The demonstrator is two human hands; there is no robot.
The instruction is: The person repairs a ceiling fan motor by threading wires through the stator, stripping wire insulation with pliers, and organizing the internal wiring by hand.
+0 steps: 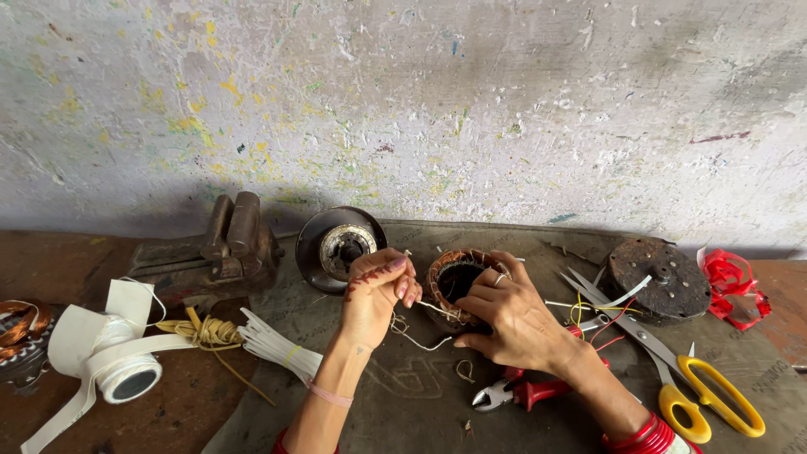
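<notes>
- I see the left hand (376,290) raised just left of the copper-wound motor core (458,282), fingertips pinched together on a thin white thread (416,336) that loops down to the surface (403,395).
- The right hand (513,315) is cupped against the right side of the core, fingers closed on its rim; the core sits at the middle of the surface, between both hands.
- I note no packages or signs. The grey mat under the hands carries faint stamped lettering, too worn for me to make out.
- A roll of white tape (109,353) lies at the left, its loose end trailing toward the near edge.
- A bundle of white strips (277,345) and a coil of yellow cord (206,332) lie between the roll and the left hand.
- A rusty vise (223,248) stands at the back left; a round dark motor cover (340,246) leans just behind the left hand.
- Red-handled pliers (525,391) lie just under the right wrist.
- Yellow-handled scissors (672,361) lie to the right, blades pointing toward the back.
- A rusty disc (660,282) and a red ribbon (731,286) sit at the back right, against the paint-flecked wall (420,101).
- Open room: the mat near the front edge, between the forearms.
</notes>
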